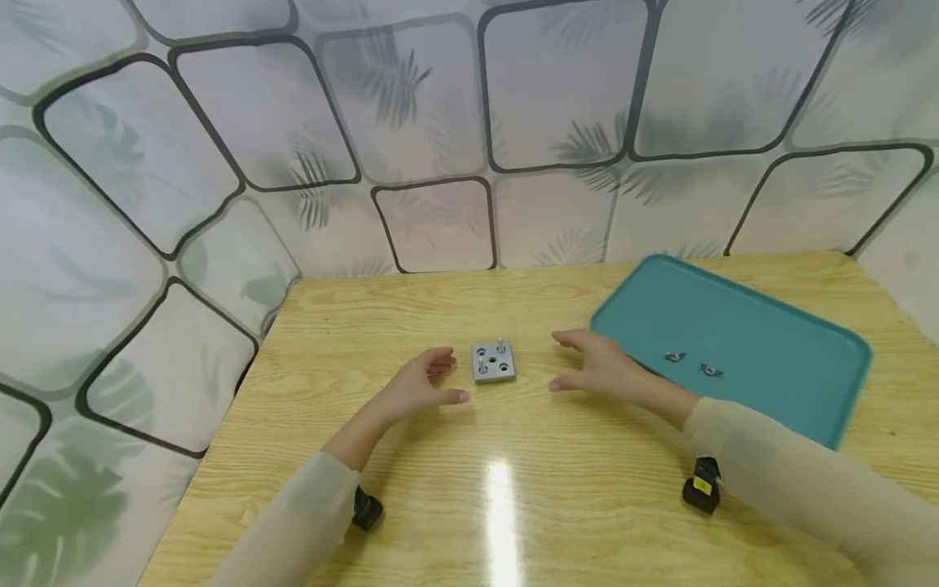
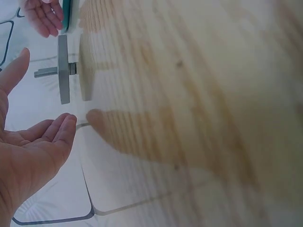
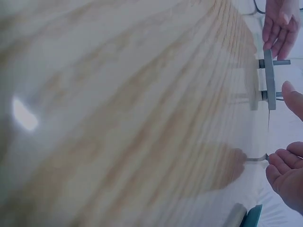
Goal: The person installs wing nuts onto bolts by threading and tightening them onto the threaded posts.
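Note:
A small square metal plate [image 1: 493,363] with several holes and two upright bolts lies on the wooden table between both hands. Seen side-on in the left wrist view, the plate [image 2: 63,70] stands slightly off the tabletop on the bolt heads beneath it. My left hand [image 1: 420,385] is just left of the plate, thumb and fingers spread apart, holding nothing. To the right, my right hand [image 1: 597,364] has its fingers extended and apart, a little farther from the plate and near the tray's corner. Two wing nuts [image 1: 675,356] lie on the teal tray [image 1: 741,306].
The teal tray takes up the right side of the wooden table [image 1: 411,505]. A patterned curtain [image 1: 433,220] hangs along the table's back and left edges. Black wrist cameras [image 1: 702,487] are strapped under both sleeves.

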`<action>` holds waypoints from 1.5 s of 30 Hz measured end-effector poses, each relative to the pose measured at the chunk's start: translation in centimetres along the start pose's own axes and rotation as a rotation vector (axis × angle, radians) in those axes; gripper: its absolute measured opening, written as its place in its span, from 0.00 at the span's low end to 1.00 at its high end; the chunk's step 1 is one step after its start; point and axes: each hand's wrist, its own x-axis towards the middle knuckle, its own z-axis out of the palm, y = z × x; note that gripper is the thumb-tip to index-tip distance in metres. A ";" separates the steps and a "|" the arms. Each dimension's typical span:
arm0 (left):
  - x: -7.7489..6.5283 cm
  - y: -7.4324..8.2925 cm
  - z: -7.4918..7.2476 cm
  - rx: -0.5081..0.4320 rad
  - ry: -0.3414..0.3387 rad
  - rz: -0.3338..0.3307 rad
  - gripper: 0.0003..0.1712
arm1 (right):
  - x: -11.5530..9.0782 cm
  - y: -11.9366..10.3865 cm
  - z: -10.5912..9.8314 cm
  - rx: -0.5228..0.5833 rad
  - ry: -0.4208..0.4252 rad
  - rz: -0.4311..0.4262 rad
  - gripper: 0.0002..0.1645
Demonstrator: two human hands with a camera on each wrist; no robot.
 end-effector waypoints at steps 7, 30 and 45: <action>0.5 -0.1 0.1 -0.029 -0.012 -0.028 0.50 | 1.3 -0.5 0.6 0.096 -0.053 0.073 0.51; 2.9 -0.8 0.6 -0.171 0.002 -0.011 0.48 | 4.0 -1.2 1.8 0.100 -0.081 0.035 0.50; 3.8 -0.4 1.2 -0.155 0.012 -0.029 0.46 | 5.6 -1.6 2.6 0.018 -0.117 -0.027 0.51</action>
